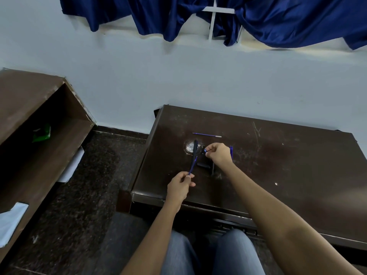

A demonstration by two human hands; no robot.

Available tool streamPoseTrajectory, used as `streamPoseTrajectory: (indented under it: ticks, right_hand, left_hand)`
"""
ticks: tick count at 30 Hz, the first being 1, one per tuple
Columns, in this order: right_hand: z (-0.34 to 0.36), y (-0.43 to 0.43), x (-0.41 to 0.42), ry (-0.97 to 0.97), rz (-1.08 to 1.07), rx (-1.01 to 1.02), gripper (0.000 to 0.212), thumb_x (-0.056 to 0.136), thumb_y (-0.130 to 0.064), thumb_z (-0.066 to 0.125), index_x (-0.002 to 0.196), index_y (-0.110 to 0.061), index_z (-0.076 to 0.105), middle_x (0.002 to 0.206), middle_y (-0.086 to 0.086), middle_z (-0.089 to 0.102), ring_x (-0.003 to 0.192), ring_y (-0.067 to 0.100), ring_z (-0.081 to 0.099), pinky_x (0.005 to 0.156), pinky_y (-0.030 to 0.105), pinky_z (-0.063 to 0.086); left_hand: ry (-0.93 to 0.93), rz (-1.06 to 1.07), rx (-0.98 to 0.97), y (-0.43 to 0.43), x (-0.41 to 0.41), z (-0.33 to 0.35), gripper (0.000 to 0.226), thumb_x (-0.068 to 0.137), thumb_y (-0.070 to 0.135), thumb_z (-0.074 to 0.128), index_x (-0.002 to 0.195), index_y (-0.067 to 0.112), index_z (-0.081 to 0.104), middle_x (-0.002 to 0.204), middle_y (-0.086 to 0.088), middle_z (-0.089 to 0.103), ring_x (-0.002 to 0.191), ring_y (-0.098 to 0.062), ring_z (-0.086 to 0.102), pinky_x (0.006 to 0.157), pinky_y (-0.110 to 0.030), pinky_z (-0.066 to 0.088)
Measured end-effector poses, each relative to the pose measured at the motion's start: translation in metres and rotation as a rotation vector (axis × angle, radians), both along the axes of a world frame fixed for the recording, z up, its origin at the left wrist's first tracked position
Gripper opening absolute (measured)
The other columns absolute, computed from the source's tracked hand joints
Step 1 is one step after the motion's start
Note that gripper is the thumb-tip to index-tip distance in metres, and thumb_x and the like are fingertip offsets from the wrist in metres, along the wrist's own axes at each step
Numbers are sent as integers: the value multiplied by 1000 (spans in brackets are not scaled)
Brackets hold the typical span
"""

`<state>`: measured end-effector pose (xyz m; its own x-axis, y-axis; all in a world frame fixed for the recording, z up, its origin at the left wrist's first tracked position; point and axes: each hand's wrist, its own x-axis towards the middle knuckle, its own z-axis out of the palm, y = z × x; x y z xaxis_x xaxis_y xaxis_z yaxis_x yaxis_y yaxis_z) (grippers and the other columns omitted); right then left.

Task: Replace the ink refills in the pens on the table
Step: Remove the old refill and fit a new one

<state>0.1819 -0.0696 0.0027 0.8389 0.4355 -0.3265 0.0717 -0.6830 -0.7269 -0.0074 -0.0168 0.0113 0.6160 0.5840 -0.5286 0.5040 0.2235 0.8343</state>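
Head view looks down past a pale wall (178,80) and a blue curtain (278,20) hung above it, with a brown cabinet (29,108) lying open at the left and a green packet (41,132) inside it. A dark brown table (278,155) stands against the wall, in front of the person's jeans (234,253). Over its near left part the left hand (179,186) has its fingers curled, thumb and forefinger pinching the lower end of a pen (193,161) that slants up and away. Farther back, the right hand (219,153) is curled too, its fingertips pinching a small blue piece (205,150); what that piece is cannot be told. A second pen (231,151) shows just beside that hand on the right. A thin refill (206,134) lies flat on the table beyond both hands, apart from them
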Motion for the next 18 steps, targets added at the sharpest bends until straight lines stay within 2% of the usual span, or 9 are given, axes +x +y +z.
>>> streamPoseTrajectory:
  ticks: [6,12,15,18]
  right_hand:
    - [-15,10,-3,-90,283,-251,25,87,-6,57,95,-22,73,105,4,71,100,25,67,92,40,54]
    - [-22,9,-6,-134,359,-293,27,88,-4,55,102,-18,74,108,6,71,102,26,67,93,38,53]
    - [-19,5,-9,-148,328,-234,26,90,-7,55,109,-14,71,110,6,71,103,22,66,95,34,51]
    - [-9,0,-21,-86,137,-12,21,92,-12,57,107,-10,70,99,-3,69,93,11,64,88,23,48]
  left_hand:
    - [14,-1,-7,2,2,-4,17,99,23,47,99,25,64,80,1,66,49,-6,40,44,-19,32]
    - [21,4,-13,4,4,-7,17,99,23,47,95,28,63,82,1,67,52,-7,41,45,-20,33]
    - [29,10,-24,6,9,-8,17,99,24,47,97,27,63,83,1,67,52,-7,41,45,-20,33]
    - [25,20,-25,8,15,-9,18,99,24,47,102,24,64,84,0,67,52,-7,42,44,-19,33]
